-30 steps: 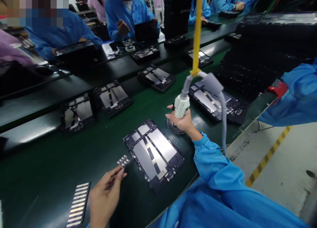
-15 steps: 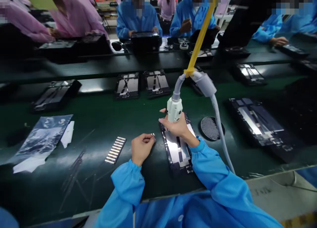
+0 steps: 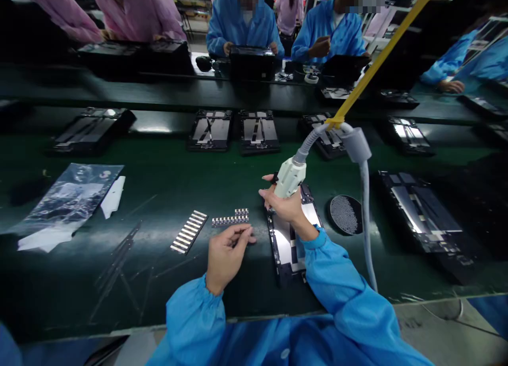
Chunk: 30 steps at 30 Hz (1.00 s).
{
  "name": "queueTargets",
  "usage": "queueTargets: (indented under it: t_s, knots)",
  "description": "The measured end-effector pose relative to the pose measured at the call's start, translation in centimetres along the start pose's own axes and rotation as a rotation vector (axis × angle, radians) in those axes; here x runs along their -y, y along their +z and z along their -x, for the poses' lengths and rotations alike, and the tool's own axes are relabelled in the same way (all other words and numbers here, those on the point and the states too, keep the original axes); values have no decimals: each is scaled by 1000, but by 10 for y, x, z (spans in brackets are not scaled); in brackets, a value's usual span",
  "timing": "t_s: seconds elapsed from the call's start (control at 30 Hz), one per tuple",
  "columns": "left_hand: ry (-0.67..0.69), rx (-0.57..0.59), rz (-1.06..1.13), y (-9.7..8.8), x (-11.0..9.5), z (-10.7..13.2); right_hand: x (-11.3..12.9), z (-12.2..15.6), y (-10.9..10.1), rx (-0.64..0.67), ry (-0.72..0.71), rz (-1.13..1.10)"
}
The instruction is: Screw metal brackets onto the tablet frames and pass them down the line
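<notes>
— What is the right hand (image 3: pixel 284 207) doing?
— Its fingers are clamping around the white screwdriver (image 3: pixel 290 176), holding it tilted over the far end of the open tablet back (image 3: pixel 282 245). The tablet back is lying on the green table (image 3: pixel 159 180), directly in front of the person. A grey hose (image 3: pixel 365 196) and a yellow strap (image 3: pixel 377 56) are running up from the tool.
— And the left hand (image 3: pixel 227 252)?
— It is hovering just left of the tablet back, with its fingers curling and thumb and forefinger tips close together. I cannot tell whether they are pinching anything. A strip of small parts (image 3: pixel 230 220) is lying just beyond the fingertips, and a strip of silver pads (image 3: pixel 189 231) is lying further left.
— What else is lying near?
— A round mesh dish (image 3: pixel 345 215) is sitting just right of the tablet back, and a plastic bag (image 3: pixel 71 196) is lying well off to the left. People in blue and pink coats are working along the far side.
</notes>
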State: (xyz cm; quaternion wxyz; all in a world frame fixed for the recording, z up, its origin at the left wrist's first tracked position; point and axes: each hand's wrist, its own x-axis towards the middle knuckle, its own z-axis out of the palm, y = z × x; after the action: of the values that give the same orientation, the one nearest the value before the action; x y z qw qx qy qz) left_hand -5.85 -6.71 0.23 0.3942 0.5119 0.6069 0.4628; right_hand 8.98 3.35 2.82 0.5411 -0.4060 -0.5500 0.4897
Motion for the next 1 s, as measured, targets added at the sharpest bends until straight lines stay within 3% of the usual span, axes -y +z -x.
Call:
queueTargets:
  t_s: [0.17, 0.37, 0.47, 0.6, 0.7, 0.8, 0.9, 1.0]
  knots:
    - [63, -27, -59, -2, 8, 4, -9, -1, 3, 14, 6, -1]
    - [8, -103, -4, -3, 14, 1, -10, -1, 3, 31, 36, -1]
    - [98, -95, -76, -4, 9, 5, -6, 1, 5, 37, 65, 11]
    - [318, 104, -225, 8, -1, 25, -4, 7, 8, 45, 39, 81]
    - [518, 341, -279, 32, -3, 44, -8, 11, 11, 46, -7, 116]
    - [720, 505, -353, 58, 3, 54, -9, 9, 15, 28, -1, 114]
    - [831, 546, -472, 70, 11, 56, 3, 6, 5, 32, 23, 49]
    - [882, 491, -527, 66, 16, 53, 29, 15, -38, 102, 42, -58]
